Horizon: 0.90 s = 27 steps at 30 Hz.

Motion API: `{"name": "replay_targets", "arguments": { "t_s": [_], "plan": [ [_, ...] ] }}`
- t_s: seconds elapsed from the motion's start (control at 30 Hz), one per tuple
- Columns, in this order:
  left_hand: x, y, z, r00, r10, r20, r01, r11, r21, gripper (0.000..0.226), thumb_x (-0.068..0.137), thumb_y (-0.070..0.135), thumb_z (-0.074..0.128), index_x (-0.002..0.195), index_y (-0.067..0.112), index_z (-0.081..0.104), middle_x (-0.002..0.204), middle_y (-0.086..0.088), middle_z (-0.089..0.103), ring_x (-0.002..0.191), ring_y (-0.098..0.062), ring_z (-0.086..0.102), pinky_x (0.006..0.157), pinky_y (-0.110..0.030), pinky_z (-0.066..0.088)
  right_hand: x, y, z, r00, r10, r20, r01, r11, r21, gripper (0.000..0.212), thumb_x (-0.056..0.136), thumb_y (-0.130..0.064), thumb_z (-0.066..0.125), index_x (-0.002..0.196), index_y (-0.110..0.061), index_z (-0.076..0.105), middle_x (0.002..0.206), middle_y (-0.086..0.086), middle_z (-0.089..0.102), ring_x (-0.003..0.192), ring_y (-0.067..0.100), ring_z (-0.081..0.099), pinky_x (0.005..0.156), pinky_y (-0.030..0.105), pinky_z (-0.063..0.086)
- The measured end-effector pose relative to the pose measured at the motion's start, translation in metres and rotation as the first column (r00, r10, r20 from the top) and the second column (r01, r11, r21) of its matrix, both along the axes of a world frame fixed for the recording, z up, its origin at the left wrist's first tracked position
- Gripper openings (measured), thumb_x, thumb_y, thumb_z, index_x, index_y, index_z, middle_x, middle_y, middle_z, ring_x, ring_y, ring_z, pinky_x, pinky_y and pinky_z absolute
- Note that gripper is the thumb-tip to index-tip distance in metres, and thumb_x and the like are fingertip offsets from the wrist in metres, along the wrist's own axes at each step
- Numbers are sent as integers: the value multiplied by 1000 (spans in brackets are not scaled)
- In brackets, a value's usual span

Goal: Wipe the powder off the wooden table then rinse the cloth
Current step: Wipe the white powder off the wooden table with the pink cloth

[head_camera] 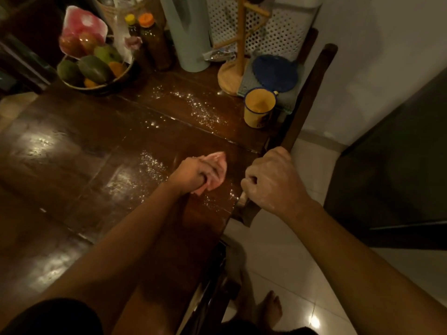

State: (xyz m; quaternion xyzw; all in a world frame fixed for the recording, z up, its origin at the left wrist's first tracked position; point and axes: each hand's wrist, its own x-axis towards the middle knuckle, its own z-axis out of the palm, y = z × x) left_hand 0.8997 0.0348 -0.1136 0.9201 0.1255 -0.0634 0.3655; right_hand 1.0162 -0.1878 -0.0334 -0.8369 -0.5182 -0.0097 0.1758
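Our left hand (193, 174) clutches the pink cloth (216, 170), pressed to the table (72, 153) near its right edge amid powder (200, 112); our right hand (271, 180) curls round the chair (306, 100) back.

Dim, warm-lit corner: pale wall (387, 44) at two o'clock, dark cabinet (399, 180) at three, glossy white floor tiles (290, 262) at five.

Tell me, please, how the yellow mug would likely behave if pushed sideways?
The yellow mug looks like enamel, so it is probably rigid and light. On the glossy table it would likely slide. Standing near the edge, it might fall.
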Motion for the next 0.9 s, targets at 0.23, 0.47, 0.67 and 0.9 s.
{"name": "replay_targets", "arguments": {
  "t_s": [0.23, 0.47, 0.67, 0.9],
  "plan": [
    [49, -21, 6, 973, 229, -36, -210, 938, 276, 57, 93, 8, 53, 144, 32, 46, 143, -6, 53, 127, -34, 50, 99, -45, 45, 0, -1, 4, 999, 4, -34, -4, 1000, -12, 42, 83, -37, 38, 58, -20, 68, 56, -8, 58, 67, 12, 48, 96, 37, 37],
    [23, -58, 8, 955, -291, 51, 279, 946, 165, 40, 87, 12, 47, 118, 26, 68, 135, -3, 60, 134, -22, 45, 112, -26, 15, 0, 0, 5, 999, 12, -33, -9, 998, 69, 36, 81, -33, 42, 52, -19, 57, 53, -10, 42, 65, 12, 38, 89, 39, 40],
    [-40, -7, -15, 948, -319, 14, 316, 943, 101, 31, 72, 6, 60, 81, 28, 79, 104, 24, 71, 120, 19, 45, 119, -40, 23, 0, -1, 0, 999, 11, -37, -8, 998, 59, 41, 82, -33, 40, 54, -17, 67, 51, -7, 53, 63, 13, 45, 91, 34, 33],
    [-39, -49, -11, 973, 138, 186, -160, 981, 106, 44, 76, -11, 61, 94, 27, 74, 118, 20, 66, 131, -2, 46, 122, -38, 16, 0, -1, 2, 998, 1, -65, 3, 998, 70, 41, 81, -34, 41, 56, -17, 68, 53, -7, 56, 65, 13, 47, 93, 36, 36]
  ]
}}
